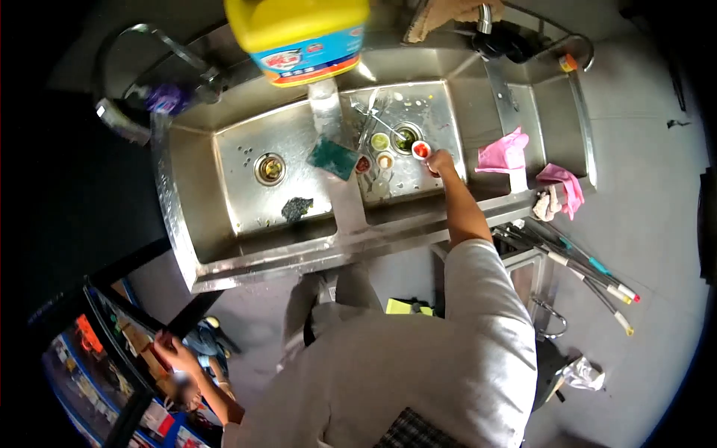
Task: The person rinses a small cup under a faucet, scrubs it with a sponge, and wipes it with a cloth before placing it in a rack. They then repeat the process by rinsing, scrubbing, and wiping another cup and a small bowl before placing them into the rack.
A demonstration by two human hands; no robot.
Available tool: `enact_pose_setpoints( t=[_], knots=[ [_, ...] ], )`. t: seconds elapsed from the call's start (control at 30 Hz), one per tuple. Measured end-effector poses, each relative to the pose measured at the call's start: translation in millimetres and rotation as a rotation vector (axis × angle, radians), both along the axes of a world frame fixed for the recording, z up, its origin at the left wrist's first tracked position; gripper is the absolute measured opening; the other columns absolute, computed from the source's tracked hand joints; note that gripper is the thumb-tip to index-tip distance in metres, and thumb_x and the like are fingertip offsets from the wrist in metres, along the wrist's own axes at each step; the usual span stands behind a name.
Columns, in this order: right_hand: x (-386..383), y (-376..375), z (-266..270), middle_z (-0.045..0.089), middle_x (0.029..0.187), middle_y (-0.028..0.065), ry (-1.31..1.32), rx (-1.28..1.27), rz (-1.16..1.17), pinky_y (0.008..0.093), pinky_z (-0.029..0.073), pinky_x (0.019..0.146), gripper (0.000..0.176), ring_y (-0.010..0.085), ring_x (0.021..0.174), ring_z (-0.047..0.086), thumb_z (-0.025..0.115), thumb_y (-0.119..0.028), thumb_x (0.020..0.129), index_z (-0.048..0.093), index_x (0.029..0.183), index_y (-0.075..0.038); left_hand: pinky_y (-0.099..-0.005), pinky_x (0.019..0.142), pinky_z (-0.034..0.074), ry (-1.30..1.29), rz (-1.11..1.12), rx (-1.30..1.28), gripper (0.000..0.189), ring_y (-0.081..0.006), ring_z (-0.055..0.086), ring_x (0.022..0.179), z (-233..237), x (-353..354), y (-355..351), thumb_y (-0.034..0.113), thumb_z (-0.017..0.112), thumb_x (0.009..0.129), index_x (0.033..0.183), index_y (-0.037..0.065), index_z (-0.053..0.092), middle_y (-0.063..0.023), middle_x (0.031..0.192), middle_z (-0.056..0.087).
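My right hand reaches into the middle sink basin, its fingers closed on a small white cup with red contents. Beside it in that basin stand a cup with something green, a cup with pale contents, a cup with dark red contents and a clear cup. A thin metal utensil slants toward the drain, where green scraps lie. Out to the lower left, my left hand is curled around a dark red object, too small to identify.
A green scouring pad rests on the basin divider. The left basin holds a dark scrubber. A yellow container stands behind. Pink cloths hang at right, above several poles. Another person is at lower left near shelves.
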State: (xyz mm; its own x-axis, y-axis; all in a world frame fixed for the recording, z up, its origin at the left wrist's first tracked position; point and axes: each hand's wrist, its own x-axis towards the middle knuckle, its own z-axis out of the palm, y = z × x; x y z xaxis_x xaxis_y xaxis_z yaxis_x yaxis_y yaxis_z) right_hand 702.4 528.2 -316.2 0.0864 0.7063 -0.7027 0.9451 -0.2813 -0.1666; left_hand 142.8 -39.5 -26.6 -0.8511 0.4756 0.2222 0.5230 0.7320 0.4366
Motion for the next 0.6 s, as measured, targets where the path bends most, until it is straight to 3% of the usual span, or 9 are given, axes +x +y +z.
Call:
enact_pose_setpoints(
  t=[0.13,0.2,0.23,0.27,0.33,0.47,0.5,0.57,0.6],
  knots=[
    [-48.3,-27.3,79.9,0.060,0.054,0.0055,0.286,0.457,0.051,0.0308,0.043,0.046,0.026,0.0141,0.045,0.056,0.070,-0.024,0.076,0.065,0.064,-0.002,-0.0243,0.072,0.046,-0.720,-0.179,0.445,0.021,-0.0126,0.055,0.087,2.9,77.7,97.5,0.002,0.050,0.087,0.108,0.003,0.051,-0.0038,0.092,0.057],
    [-93.4,-56.2,159.7,0.059,0.053,0.0065,0.459,0.560,0.013,0.0300,0.042,0.048,0.022,0.0131,0.045,0.054,0.071,-0.021,0.075,0.065,0.067,-0.001,-0.0273,0.072,0.048,-0.860,-0.418,0.506,0.022,-0.0148,0.057,0.089,-25.1,90.1,135.5,0.008,0.051,0.089,0.110,0.005,0.051,-0.0041,0.095,0.058],
    [-122.9,-72.0,213.8,0.058,0.053,0.0073,0.425,0.516,0.057,0.0298,0.042,0.050,0.018,0.0119,0.048,0.053,0.070,-0.019,0.076,0.066,0.069,-0.002,-0.0291,0.076,0.047,-1.110,-0.308,0.363,0.025,-0.0164,0.058,0.092,-3.6,101.4,169.7,0.009,0.051,0.089,0.113,0.005,0.050,-0.0072,0.100,0.059],
    [-144.5,-83.8,236.3,0.058,0.058,0.0166,0.450,0.585,0.182,0.0354,0.043,0.053,0.016,0.0236,0.051,0.057,0.069,-0.018,0.075,0.067,0.073,-0.002,-0.0289,0.077,0.047,-1.238,-0.333,0.498,0.027,-0.0169,0.058,0.096,-9.2,108.5,192.3,0.007,0.050,0.089,0.116,0.004,0.048,-0.0089,0.104,0.059],
    [-193.3,-110.8,277.5,0.058,0.058,0.0165,0.691,0.514,0.225,0.0350,0.043,0.053,0.015,0.0241,0.049,0.055,0.067,-0.017,0.076,0.066,0.075,-0.002,-0.0325,0.079,0.048,-1.393,-0.502,0.529,0.030,-0.0198,0.057,0.100,-17.0,104.8,242.2,0.009,0.049,0.090,0.119,0.006,0.046,-0.0087,0.106,0.059],
    [-284.7,-149.8,293.1,0.055,0.052,0.0097,0.806,0.369,0.380,0.0296,0.040,0.048,0.009,0.0115,0.048,0.051,0.064,-0.011,0.078,0.068,0.077,-0.002,-0.0349,0.083,0.048,-1.878,-0.303,0.738,0.032,-0.0224,0.053,0.106,-6.9,93.8,318.6,0.026,0.045,0.093,0.120,0.007,0.045,-0.0135,0.108,0.059],
    [-308.1,-158.7,305.0,0.055,0.053,0.0105,0.774,0.381,0.463,0.0292,0.040,0.048,0.009,0.0113,0.048,0.050,0.064,-0.011,0.077,0.067,0.077,-0.003,-0.0366,0.085,0.047,-1.449,-0.686,0.680,0.035,-0.0251,0.053,0.106,-20.6,90.7,325.7,0.030,0.040,0.094,0.121,0.007,0.045,-0.0158,0.111,0.058],
    [-346.7,-169.2,305.6,0.059,0.062,0.0137,0.754,0.357,0.545,0.0318,0.043,0.052,0.011,0.0175,0.052,0.055,0.064,-0.014,0.076,0.067,0.079,-0.004,-0.0424,0.090,0.043,-2.259,-0.483,0.856,0.044,-0.0312,0.053,0.105,-31.3,64.9,345.7,0.038,0.030,0.096,0.121,0.005,0.044,-0.0217,0.117,0.054],
    [-360.8,-171.6,295.0,0.062,0.075,0.0159,0.717,0.560,0.652,0.0366,0.046,0.059,0.015,0.0266,0.062,0.061,0.063,-0.019,0.077,0.067,0.079,-0.004,-0.0457,0.093,0.040,-2.265,-0.404,0.895,0.050,-0.0331,0.052,0.105,-34.1,56.0,347.8,0.041,0.028,0.095,0.119,0.002,0.045,-0.0232,0.114,0.054]
  ],
)
